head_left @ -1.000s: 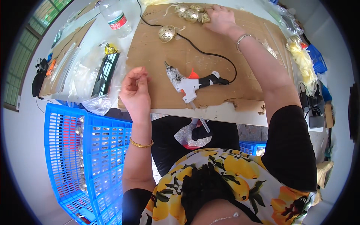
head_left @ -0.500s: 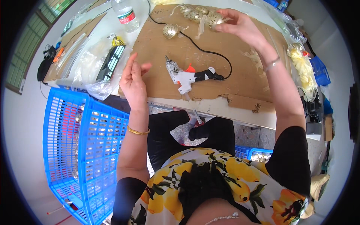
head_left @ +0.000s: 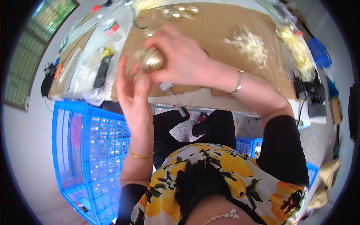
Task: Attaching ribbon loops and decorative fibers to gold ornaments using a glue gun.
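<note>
A shiny gold ornament ball [head_left: 153,60] sits in the fingers of my right hand [head_left: 180,60], which reaches across from the right, somewhat blurred. Close against the ball's left side is my left hand [head_left: 133,88], its fingers spread and curving upward; whether it touches the ball I cannot tell. Under my right hand lies a glue gun, mostly hidden; only the handle end [head_left: 166,86] and a translucent glue stick [head_left: 179,105] show. One gold piece [head_left: 150,32] rests just beyond my right hand. Several more gold balls [head_left: 178,12] lie at the far edge of the cardboard [head_left: 217,30].
Pale ribbon strips [head_left: 250,45] form a heap on the cardboard's right side. A plastic bottle [head_left: 111,28] and clear bags [head_left: 84,75] are at the left. A blue crate [head_left: 88,108] with shiny balls stands left of my legs. Yellowish bundles [head_left: 300,52] line the right edge.
My right hand has brought a gold ball from the far group toward my left hand. Both hands now meet over the glue gun. The view has shifted slightly.
</note>
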